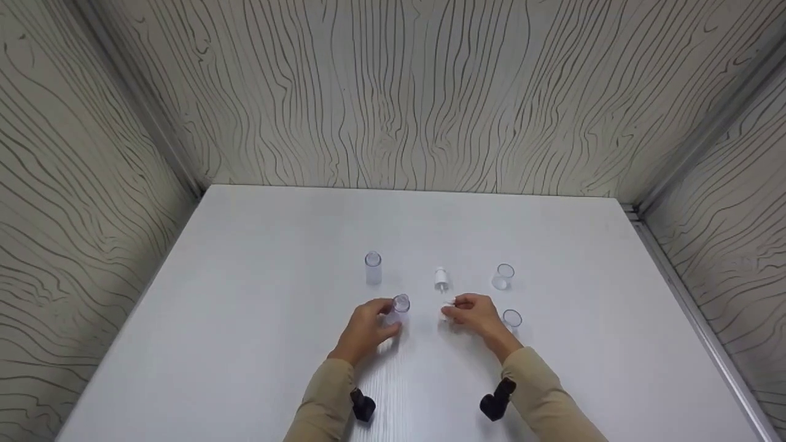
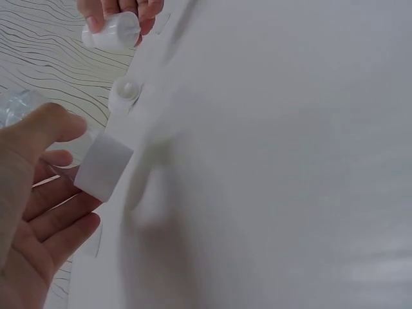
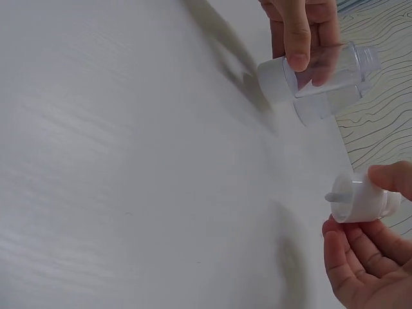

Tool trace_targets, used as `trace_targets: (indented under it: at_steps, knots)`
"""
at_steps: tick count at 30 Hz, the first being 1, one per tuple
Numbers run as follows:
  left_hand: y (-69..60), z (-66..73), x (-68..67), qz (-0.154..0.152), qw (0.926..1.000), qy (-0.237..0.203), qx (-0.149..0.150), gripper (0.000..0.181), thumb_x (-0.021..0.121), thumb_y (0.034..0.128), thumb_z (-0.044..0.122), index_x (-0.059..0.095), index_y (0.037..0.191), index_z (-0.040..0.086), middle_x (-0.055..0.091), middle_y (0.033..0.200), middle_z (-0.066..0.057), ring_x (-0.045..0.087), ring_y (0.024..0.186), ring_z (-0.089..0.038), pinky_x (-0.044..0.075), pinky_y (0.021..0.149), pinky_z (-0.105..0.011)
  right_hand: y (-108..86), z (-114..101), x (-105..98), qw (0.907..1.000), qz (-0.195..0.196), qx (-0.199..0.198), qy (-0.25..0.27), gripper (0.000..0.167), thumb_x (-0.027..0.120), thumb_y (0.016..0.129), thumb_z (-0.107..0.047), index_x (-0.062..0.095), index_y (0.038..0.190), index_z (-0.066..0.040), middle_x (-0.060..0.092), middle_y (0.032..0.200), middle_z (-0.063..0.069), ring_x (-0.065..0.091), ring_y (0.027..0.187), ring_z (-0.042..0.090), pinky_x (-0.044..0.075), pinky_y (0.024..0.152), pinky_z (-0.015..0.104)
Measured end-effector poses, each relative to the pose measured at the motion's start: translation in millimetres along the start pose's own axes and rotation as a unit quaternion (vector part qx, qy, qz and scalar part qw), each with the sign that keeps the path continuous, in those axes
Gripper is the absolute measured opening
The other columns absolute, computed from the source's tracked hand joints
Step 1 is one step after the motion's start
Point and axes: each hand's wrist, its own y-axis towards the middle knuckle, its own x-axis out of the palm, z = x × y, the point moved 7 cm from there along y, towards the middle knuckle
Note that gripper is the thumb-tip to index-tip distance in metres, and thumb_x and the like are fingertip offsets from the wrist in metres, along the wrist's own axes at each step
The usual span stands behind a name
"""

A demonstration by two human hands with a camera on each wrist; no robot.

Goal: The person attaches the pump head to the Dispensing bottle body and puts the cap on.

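1. Left hand [image 1: 364, 334]: grasping a clear bottle [image 3: 342, 68] with a white base, thumb to one side and fingers to the other. The bottle's mouth is uncovered and faces up; whether its base touches the surface [image 1: 264, 264] cannot be told.
2. Right hand [image 1: 479, 316]: pinching a white pump top [image 3: 362, 198] between thumb and fingers, stem pointing down toward the surface. The pump top is beside the bottle, with a gap between them.
3. Other items noted: a second bottle [image 1: 373, 271] stands uncapped beyond the left hand; a second pump top [image 1: 441, 278] lies beyond the right hand, its stem toward the person. Two clear caps [image 1: 500, 282] [image 1: 512, 318] stand at the right, rims up.
4. Step in hand, as judged: pairing pump top with bottle — both held, not yet joined.
5. Next move, as judged: it calls for the left hand to steady the bottle upright while the right brings the stem over the mouth — aligned squarely, since a tilted start could bind the fit.
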Motion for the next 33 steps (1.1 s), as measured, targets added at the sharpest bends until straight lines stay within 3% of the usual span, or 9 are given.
trace_targets:
  at_steps: [7, 20, 27, 33]
  knots:
    - [3.2, 6.4, 3.7, 0.010, 0.9997, 0.008, 0.023, 0.033, 0.072, 0.0844, 0.013, 0.065, 0.114, -0.001, 0.070, 0.106, -0.013, 0.067, 0.100, -0.024, 0.056, 0.090, -0.034, 2.3, -3, 0, 0.9994, -0.021, 0.013, 0.025, 0.035, 0.072, 0.084, -0.010, 0.062, 0.113, 0.007, 0.073, 0.097, 0.010, 0.067, 0.079, 0.008, 0.059, 0.081, 0.030]
    - [7.7, 11.7, 11.2, -0.015, 0.9997, 0.020, 0.000, 0.034, 0.073, 0.0840, 0.013, 0.065, 0.114, -0.001, 0.069, 0.105, -0.012, 0.066, 0.099, -0.024, 0.056, 0.089, -0.033, 2.4, -11, -9, 0.9949, -0.036, 0.003, 0.094, 0.040, 0.070, 0.084, -0.008, 0.059, 0.119, 0.008, 0.071, 0.097, 0.006, 0.067, 0.082, 0.008, 0.058, 0.089, 0.032]
    - [8.6, 17.0, 13.1, -0.023, 0.9992, 0.029, 0.013, 0.033, 0.073, 0.0841, 0.014, 0.066, 0.113, -0.002, 0.069, 0.104, -0.013, 0.065, 0.097, -0.023, 0.056, 0.088, -0.032, 1.2, -16, -10, 0.9942, -0.030, -0.006, 0.103, 0.040, 0.071, 0.084, -0.009, 0.060, 0.120, 0.007, 0.071, 0.102, 0.009, 0.068, 0.084, 0.009, 0.058, 0.087, 0.029]
    - [10.9, 17.1, 13.9, -0.034, 0.9990, 0.027, -0.002, 0.034, 0.073, 0.0843, 0.015, 0.066, 0.113, -0.002, 0.069, 0.104, -0.012, 0.064, 0.096, -0.022, 0.055, 0.087, -0.032, 0.4, -21, -10, 0.9935, -0.032, -0.012, 0.109, 0.042, 0.071, 0.085, -0.012, 0.059, 0.121, 0.006, 0.072, 0.105, 0.010, 0.069, 0.086, 0.009, 0.057, 0.090, 0.031]
